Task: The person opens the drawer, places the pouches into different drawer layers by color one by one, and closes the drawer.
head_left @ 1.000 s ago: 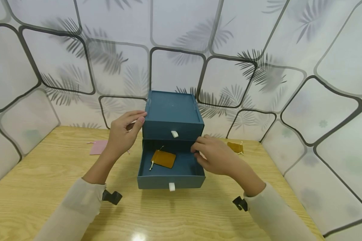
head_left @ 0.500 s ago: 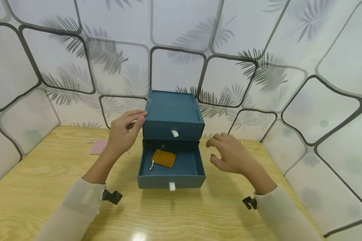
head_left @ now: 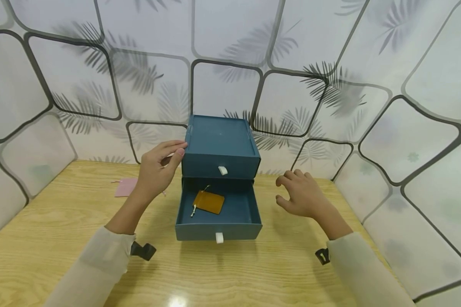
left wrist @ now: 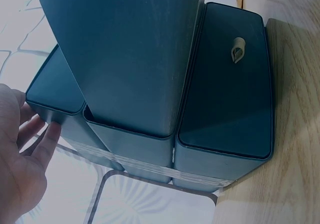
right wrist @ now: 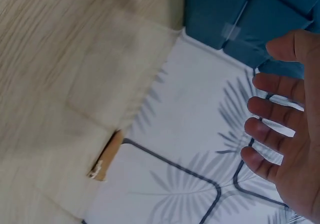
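A dark blue drawer box (head_left: 219, 136) stands on the table against the wall. Its middle drawer (head_left: 238, 232) is pulled out, and an orange drawstring pouch (head_left: 209, 202) lies inside towards the left. My left hand (head_left: 158, 167) rests its fingertips and thumb on the upper left edge of the box. The left wrist view shows those fingers at the top corner and the lower drawer (left wrist: 225, 89), which has a loop pull. My right hand (head_left: 301, 194) hovers right of the pulled-out drawer, fingers loosely bent, touching nothing.
A pink pouch (head_left: 124, 187) lies on the table (head_left: 80, 213) at left, partly behind my left forearm. A brown pouch (right wrist: 106, 156) lies near the wall at right; in the head view my right hand hides it. Patterned wall covering (head_left: 230, 38) encloses the back and sides.
My right hand has left the right side of the drawer and moved right, covering the brown pouch in the head view. My left hand and the drawer have stayed in place.
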`<state>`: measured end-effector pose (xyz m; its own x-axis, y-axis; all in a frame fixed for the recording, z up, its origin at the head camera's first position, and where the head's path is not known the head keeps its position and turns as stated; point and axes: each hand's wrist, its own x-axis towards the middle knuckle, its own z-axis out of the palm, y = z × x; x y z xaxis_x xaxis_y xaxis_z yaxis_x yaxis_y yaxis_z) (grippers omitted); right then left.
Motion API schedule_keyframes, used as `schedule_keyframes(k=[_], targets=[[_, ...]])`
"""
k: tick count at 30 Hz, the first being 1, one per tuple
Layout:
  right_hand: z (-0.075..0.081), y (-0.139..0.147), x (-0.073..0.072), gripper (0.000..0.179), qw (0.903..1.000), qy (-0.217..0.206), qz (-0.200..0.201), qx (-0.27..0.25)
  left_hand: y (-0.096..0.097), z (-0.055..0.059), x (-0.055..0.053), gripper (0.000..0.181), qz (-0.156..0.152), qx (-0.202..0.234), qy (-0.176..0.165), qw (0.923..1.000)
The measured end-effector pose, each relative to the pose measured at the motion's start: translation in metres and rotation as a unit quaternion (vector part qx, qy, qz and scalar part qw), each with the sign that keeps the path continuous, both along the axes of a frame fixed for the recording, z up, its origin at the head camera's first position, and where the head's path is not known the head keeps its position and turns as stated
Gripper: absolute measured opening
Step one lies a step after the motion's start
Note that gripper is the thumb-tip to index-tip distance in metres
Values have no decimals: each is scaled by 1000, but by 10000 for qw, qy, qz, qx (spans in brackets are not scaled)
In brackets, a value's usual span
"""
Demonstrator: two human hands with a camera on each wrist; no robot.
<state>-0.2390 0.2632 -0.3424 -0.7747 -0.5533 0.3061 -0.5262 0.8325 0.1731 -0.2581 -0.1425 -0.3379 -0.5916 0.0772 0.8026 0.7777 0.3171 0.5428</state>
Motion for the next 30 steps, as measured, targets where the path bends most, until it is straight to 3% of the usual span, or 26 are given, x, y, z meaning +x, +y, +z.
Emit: schedule_keyframes(k=[11,30], targets=[[-21,26,-25,40,9952,-585,-785,62,-1,-2,-1,26,14,-9,23,10000],[-51,63,-52,50,9765,-1495,-1530,-280,-1,0,0,26,-17,-10,-31,10000]])
